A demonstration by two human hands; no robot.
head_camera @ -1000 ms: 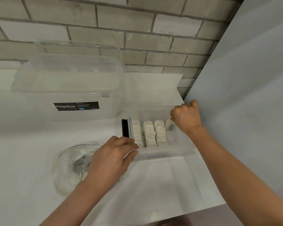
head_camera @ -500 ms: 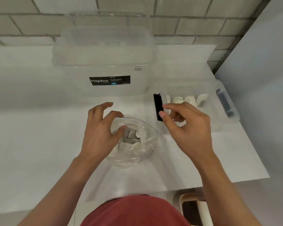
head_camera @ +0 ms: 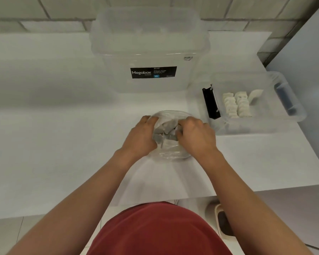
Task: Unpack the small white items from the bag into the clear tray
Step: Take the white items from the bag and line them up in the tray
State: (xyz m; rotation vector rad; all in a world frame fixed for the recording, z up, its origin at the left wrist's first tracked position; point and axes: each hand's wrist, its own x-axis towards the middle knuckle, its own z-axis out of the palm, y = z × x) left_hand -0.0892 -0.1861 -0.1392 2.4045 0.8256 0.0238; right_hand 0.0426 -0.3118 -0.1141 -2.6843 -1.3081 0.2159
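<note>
Retrieval of the next piece from the bag (head_camera: 170,150) is, as we judge it, the step in hand. The bag sits on the white surface (head_camera: 63,144) directly before us, between both hands. The clear tray (head_camera: 261,128) is near it on the right and a large lidded storage box (head_camera: 151,43) stands behind. Our left hand (head_camera: 139,138) grips the bag's left side, its fingers (head_camera: 147,119) curled over the rim. Our right hand (head_camera: 196,138) has its fingers (head_camera: 182,123) curled down into the mouth. Whether they pinch a piece or only plastic is hidden, and we cannot tell.

To do this well, we would press the rim down and outward with the left hand so the thin film does not lift with the piece. With the right we would take one piece only, and clear the rim before swinging right.

The bag's mouth faces upward, toward us. Slumped and roundish, it shows no clear long axis. The tray's long axis runs left to right, with a black clip (head_camera: 211,102) at its left end. The white items (head_camera: 235,105) already inside stand in two rows running front to back, across that axis, with one piece leaning beside them. We judge the next piece should join those rows in the same orientation.
</note>
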